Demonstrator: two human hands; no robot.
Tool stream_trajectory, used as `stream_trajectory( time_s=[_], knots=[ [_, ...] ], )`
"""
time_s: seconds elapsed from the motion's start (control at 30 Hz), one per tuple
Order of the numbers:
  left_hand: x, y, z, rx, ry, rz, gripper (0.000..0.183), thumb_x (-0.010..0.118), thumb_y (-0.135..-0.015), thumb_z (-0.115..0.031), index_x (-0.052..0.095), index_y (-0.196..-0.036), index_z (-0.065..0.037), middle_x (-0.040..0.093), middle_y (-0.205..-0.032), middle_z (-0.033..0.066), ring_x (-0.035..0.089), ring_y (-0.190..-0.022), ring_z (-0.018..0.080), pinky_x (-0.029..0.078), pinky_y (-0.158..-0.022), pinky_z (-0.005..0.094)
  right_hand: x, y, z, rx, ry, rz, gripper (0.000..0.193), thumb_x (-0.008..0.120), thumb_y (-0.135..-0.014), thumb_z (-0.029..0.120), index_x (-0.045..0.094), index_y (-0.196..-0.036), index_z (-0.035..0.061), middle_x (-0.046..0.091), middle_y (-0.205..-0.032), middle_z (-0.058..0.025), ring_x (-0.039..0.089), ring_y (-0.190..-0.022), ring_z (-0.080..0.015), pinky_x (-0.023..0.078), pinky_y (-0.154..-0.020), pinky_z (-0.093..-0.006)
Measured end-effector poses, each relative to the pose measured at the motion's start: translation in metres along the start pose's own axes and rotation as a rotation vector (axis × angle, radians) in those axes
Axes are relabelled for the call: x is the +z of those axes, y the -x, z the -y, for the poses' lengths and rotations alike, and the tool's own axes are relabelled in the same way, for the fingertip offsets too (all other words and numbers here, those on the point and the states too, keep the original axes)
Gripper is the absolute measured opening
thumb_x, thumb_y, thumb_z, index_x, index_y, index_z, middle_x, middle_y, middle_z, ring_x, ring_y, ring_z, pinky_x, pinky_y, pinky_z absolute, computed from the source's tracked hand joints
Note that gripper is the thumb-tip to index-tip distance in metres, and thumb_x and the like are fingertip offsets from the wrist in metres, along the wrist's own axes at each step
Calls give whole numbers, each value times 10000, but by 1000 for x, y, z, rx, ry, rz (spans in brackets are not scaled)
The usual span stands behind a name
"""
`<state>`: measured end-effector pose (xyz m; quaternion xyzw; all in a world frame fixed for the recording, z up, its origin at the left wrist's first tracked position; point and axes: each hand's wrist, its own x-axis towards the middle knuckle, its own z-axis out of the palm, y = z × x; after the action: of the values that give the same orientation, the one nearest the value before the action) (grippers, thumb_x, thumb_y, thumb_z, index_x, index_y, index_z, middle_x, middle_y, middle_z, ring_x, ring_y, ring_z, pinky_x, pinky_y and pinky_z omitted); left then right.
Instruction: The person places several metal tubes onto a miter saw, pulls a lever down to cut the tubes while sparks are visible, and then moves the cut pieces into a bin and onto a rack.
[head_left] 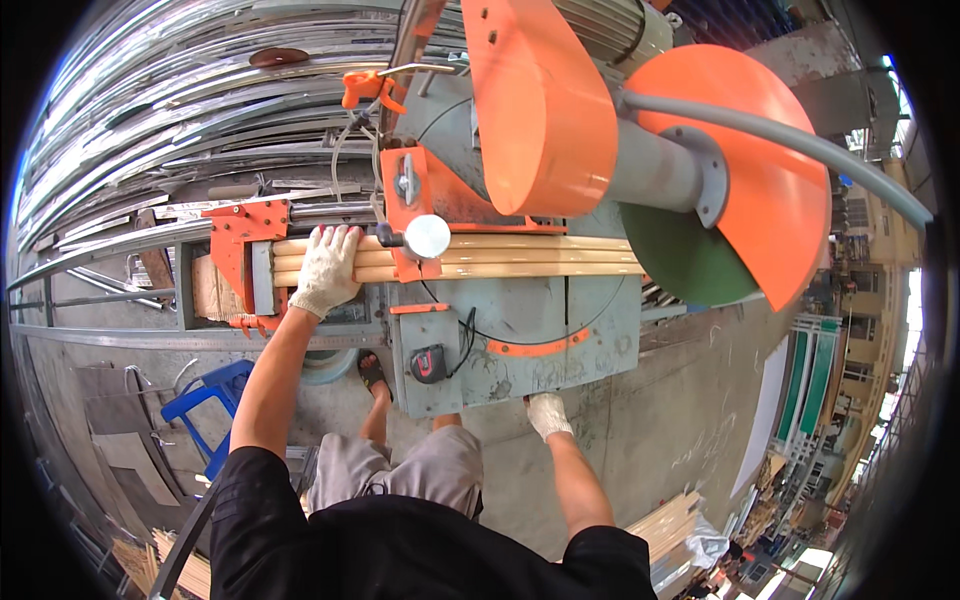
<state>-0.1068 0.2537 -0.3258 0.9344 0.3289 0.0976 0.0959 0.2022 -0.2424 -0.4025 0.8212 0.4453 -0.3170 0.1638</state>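
Several long tan bars (520,255) lie side by side across the grey table (500,380) of a cutting machine. My left hand (330,270), in a white glove, rests over the bars near their left end, fingers curled across their tops. A grey stop block (263,278) with an orange bracket (238,235) stands at that end. Just right of this hand, a clamp with a round white cap (428,237) sits above the bars. My right hand (547,415), also gloved, is at the table's front edge; its fingers are largely hidden there.
Large orange guards (545,110) and a dark green disc (690,255) overhang the bars' right end. A tape measure (429,364) lies on the table. Metal profiles (200,110) are stacked behind at left. A blue plastic stool (215,405) is on the floor at left.
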Motion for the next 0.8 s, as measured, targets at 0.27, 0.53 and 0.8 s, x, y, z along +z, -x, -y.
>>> stream_trajectory(
  time_s=[0.27,0.53,0.8],
  knots=[
    [-2,4,1,-38,-2,-40,686,704,-710,-157,528,-1351,14,591,-1282,215,545,-1224,389,333,-1161,534,4,-8,17,22,162,0,311,557,-970,289,780,-1022,79,758,-1003,-199,731,-949,-380,576,-856,-497],
    [1,6,-5,-90,7,16,765,716,-723,-179,476,-1413,48,552,-1371,259,495,-1342,420,209,-1255,575,-29,15,6,46,271,117,273,629,-919,277,803,-1022,93,765,-1033,-200,739,-999,-367,584,-880,-454],
    [-8,49,14,-178,-288,121,843,576,-847,-114,241,-1601,59,340,-1628,271,262,-1557,401,117,-1296,547,-492,290,139,-180,-219,-583,263,686,-911,171,743,-1138,51,753,-1038,-157,732,-959,-245,567,-797,-358]
  ],
)
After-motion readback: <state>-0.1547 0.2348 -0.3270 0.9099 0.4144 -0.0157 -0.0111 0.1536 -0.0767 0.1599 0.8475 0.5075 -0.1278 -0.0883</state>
